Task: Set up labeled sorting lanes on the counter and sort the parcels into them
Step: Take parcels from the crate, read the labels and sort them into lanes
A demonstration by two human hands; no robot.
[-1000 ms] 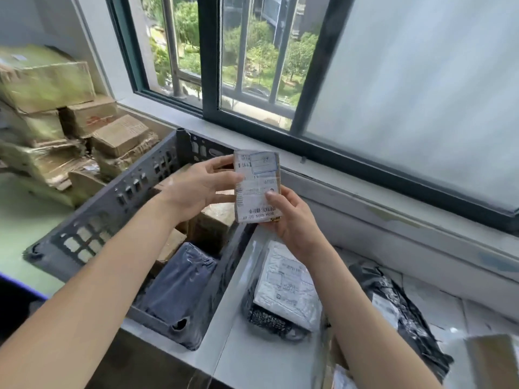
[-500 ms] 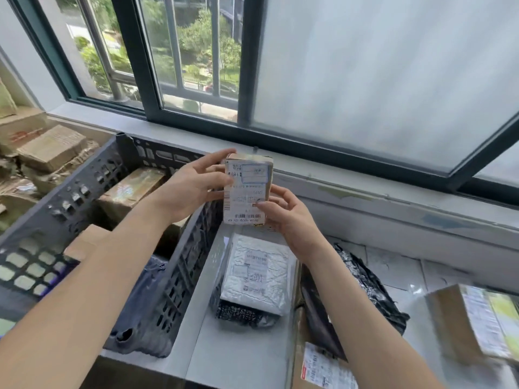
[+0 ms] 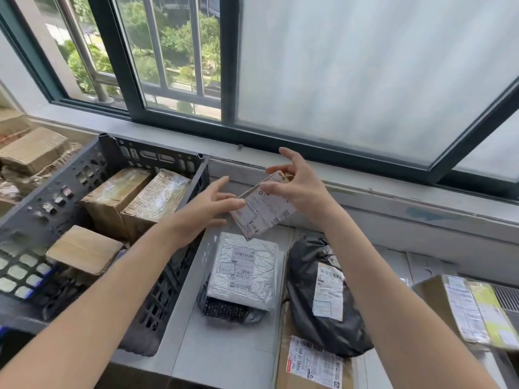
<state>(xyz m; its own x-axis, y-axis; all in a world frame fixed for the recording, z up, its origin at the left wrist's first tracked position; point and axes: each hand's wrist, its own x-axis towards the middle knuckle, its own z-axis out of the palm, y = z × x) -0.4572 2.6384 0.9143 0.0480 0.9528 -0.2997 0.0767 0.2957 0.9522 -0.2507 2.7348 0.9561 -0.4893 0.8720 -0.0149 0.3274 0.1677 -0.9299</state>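
Observation:
A small labelled parcel [image 3: 262, 209] hangs tilted above the counter [image 3: 224, 349]. My right hand [image 3: 297, 183] pinches its upper end between thumb and fingers. My left hand [image 3: 207, 209] is open, its straight fingertips touching the parcel's left edge. Below lie a silver bubble mailer [image 3: 243, 269], a black poly bag [image 3: 323, 299] with a white label and a flat cardboard box [image 3: 311, 366]. The dark plastic crate [image 3: 174, 276] at left holds several brown taped boxes [image 3: 134, 197].
A large labelled carton [image 3: 471, 310] sits at the right edge. More cardboard boxes [image 3: 31, 150] are stacked at far left beyond the crate. The window sill [image 3: 365, 192] and sliding window run along the back.
The small parcel has turned from upright to tilted and moved right. My left hand has let go and now only touches it; my right hand has shifted to its top end.

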